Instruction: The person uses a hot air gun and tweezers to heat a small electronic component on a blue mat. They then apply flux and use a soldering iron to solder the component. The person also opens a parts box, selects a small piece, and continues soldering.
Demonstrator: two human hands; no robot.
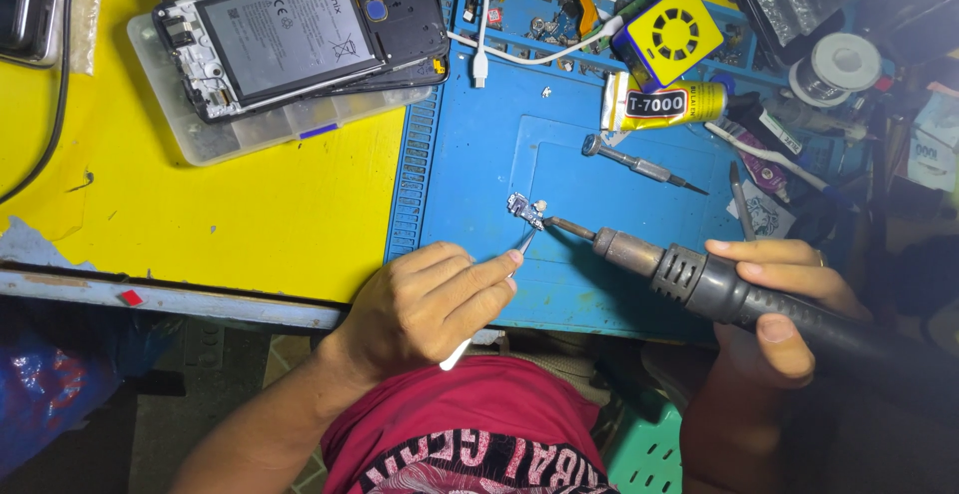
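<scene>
A small blue circuit board (524,207) lies on the blue work mat (479,164). My left hand (425,304) grips thin tweezers (523,242) whose tips touch the board's near edge. My right hand (789,304) holds a black hot-air tool (719,289) by its handle. Its metal nozzle (571,227) points at the board from the right, almost touching it.
An opened phone with its battery showing (300,29) rests on a clear parts box (250,129) on the yellow table (200,204). A screwdriver (639,164), glue tube (664,106), yellow fan (667,34), white cable (481,34) and solder spool (844,62) lie around the mat.
</scene>
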